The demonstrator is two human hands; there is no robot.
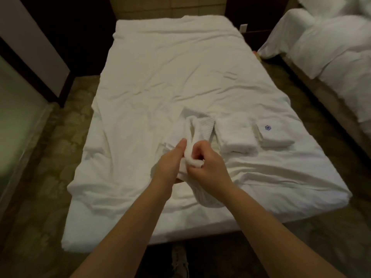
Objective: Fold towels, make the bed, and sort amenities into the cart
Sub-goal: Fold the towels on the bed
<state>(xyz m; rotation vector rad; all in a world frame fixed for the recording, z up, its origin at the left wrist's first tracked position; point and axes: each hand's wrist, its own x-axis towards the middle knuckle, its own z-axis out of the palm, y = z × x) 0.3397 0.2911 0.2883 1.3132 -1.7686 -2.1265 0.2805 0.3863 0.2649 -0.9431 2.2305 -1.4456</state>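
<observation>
A white towel [197, 129] hangs bunched over the near half of the bed [170, 73], which is covered by a wrinkled white sheet. My left hand [170, 163] grips the towel from the left, thumb up along its fold. My right hand [208, 165] pinches the same bunched edge from the right, fingers curled round it. The towel's lower part droops below my wrists. Right of my hands a folded white towel [236, 135] lies flat, and beside it another folded towel with a blue logo [275, 135].
A second bed with rumpled white bedding [331, 43] stands at the right across a narrow carpeted aisle. A dark-framed panel [30, 49] lines the left wall. My shoe [179, 261] shows at the foot of the bed. Patterned carpet surrounds the bed.
</observation>
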